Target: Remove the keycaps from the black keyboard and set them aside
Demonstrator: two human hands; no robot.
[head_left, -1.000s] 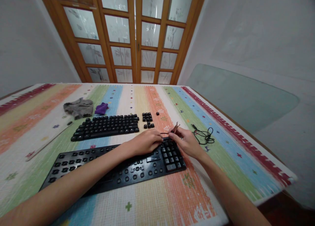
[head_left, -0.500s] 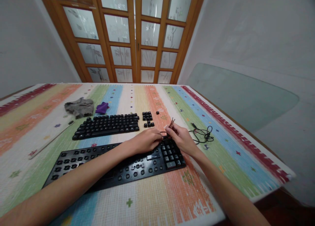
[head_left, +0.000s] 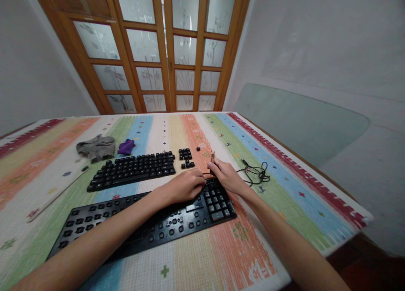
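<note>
A black keyboard [head_left: 177, 223] lies across the near side of the table, most of its keycaps off and its number pad [head_left: 218, 203] still capped. My right hand [head_left: 225, 175] is closed around a thin brownish tool [head_left: 212, 157] whose narrow end points up; its lower end is hidden. The hand is over the keyboard's top right corner. Beside it, my left hand [head_left: 189, 183] bends across the board with curled fingers at the upper edge, left of the number pad. What its fingertips grip is hidden. A black cable [head_left: 253, 172] lies right of my right hand.
Behind the keyboard, removed keycaps [head_left: 133, 170] are set out in keyboard order, with a smaller group [head_left: 185, 154] and one single keycap [head_left: 198, 148] to the right. A grey cloth [head_left: 96, 148], a purple cloth [head_left: 126, 147] and a long-handled brush [head_left: 58, 194] lie left.
The camera view has shifted slightly. The tool in my right hand has turned more upright, and its forked tip looks narrower. My left hand stays at the keyboard's upper edge.
</note>
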